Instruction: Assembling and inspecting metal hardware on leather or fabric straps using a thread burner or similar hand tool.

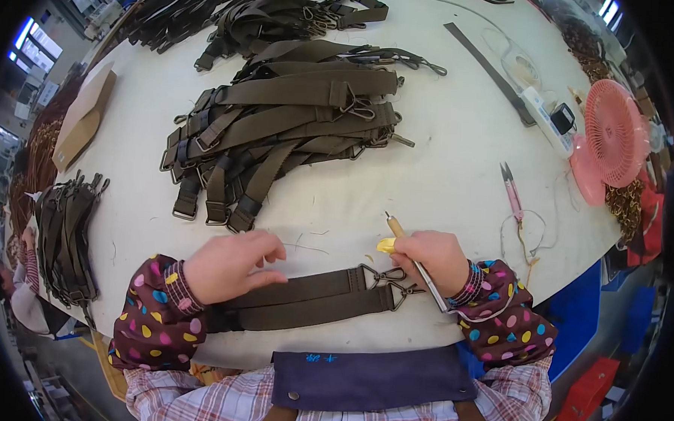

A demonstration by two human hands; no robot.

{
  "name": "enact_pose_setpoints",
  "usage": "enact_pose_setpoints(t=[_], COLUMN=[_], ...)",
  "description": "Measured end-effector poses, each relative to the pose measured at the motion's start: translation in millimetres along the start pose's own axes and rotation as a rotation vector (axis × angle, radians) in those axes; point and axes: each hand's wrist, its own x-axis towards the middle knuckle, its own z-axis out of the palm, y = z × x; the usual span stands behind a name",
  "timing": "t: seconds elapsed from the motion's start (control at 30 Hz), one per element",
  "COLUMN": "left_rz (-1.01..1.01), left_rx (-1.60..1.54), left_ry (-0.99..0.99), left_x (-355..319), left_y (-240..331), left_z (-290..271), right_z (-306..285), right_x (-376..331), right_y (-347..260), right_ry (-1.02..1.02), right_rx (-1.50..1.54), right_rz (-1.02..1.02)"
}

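My right hand [431, 258] is closed around a slim pen-shaped tool [395, 226] with a dark pointed tip and a tan front part. Its grey rear end trails a pale cord past my wrist. A small yellow piece [386, 245] shows at my fingertips; whether it belongs to the tool, I cannot tell. Just below lie two olive-brown webbing straps [325, 309], side by side, with metal snap hooks [400, 291] at their right ends. My left hand [233, 266] hovers over the straps' left part, thumb and fingers apart, holding nothing; it hides some of the webbing.
A large heap of similar straps [296, 118] fills the table's middle, with more bundles behind. Another bundle [66, 236] hangs over the left edge by a cardboard piece [85, 117]. Pink-handled snips [511, 192], a power strip [548, 122] and a pink fan [615, 134] are at right. A person [32, 302] sits far left.
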Motion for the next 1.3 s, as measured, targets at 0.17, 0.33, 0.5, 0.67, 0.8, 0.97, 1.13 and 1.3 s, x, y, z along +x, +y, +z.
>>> enact_pose_setpoints(t=[0.17,0.33,0.5,0.67,0.8,0.97,1.13,1.3], left_rz=[0.220,0.251,0.428,0.277,0.118,-0.160,-0.171,-0.039], left_rx=[0.388,0.497,0.755,0.816,0.562,0.352,0.138,0.194], left_ry=[0.839,0.879,1.017,0.883,0.496,0.327,0.370,0.382], left_x=[59.7,105.6,102.5,53.6,34.6,47.0,45.2,36.9], left_y=[-14.8,-54.4,-45.6,28.4,30.7,-25.1,-15.3,-9.3], left_z=[-69.9,-96.6,-96.3,-78.6,-38.1,7.2,6.3,20.9], right_z=[-5.0,-5.2,-8.3,-12.3,-6.5,5.3,10.8,12.7], right_x=[22.4,28.7,24.9,23.2,28.3,36.9,40.8,44.5], right_y=[1.9,7.3,12.1,11.6,10.2,-2.8,-6.6,2.6], right_ry=[0.224,0.298,0.364,0.459,0.446,0.269,0.089,0.230], right_rx=[0.106,0.070,0.091,0.124,0.154,0.028,0.047,-0.053], right_rz=[0.130,0.198,0.191,0.216,0.217,0.036,0.067,0.064])
